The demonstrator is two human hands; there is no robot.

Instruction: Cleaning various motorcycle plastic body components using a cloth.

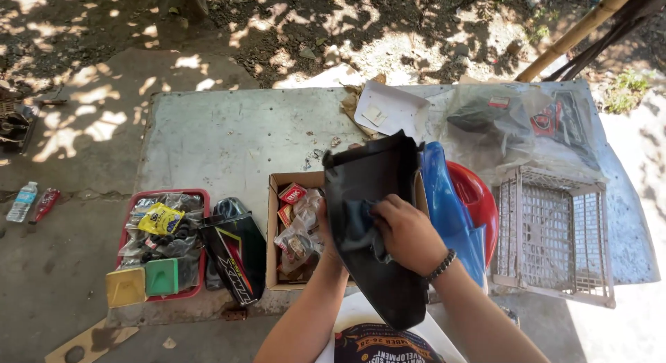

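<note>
Grey bench in dappled shade; a black plastic fairing panel is held upright over the cardboard box, just left of a blue panel and a red one; wire crate at the right edge; red tray of bagged parts at the left; right hand presses a dark cloth flat against the panel's face, fingers closed on the cloth; left hand grips the panel's left edge from behind, mostly hidden.
</note>
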